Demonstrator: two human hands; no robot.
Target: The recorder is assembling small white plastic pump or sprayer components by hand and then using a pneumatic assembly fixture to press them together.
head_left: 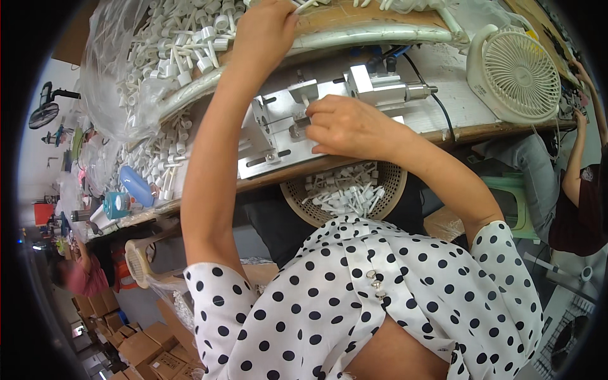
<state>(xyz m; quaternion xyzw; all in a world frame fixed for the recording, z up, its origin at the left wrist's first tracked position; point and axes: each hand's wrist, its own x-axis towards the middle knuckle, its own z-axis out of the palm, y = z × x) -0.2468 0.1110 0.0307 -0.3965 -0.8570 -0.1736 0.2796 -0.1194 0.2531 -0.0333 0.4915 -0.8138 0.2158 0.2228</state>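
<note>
My left hand (269, 28) reaches to the far edge of the view, fingers curled over the pile of white caps with thin stems (180, 54). A white stem (306, 6) shows at its fingertips; the picture's top edge cuts off part of this. Closer in, my right hand (348, 126) is closed at the middle of a silver metal fixture (282, 117). A short white stem (306, 100) pokes out beside its index finger, against a small metal block. The rest of that piece is hidden by the fingers.
On my lap sits a beige basket (398, 183) of stemmed caps. Right of the fixture stand a metal cylinder (418, 92), a black cable (446, 114) and a white fan (519, 76). A plastic-wrapped rim (380, 35) borders the pile. Another person (579, 202) sits at right.
</note>
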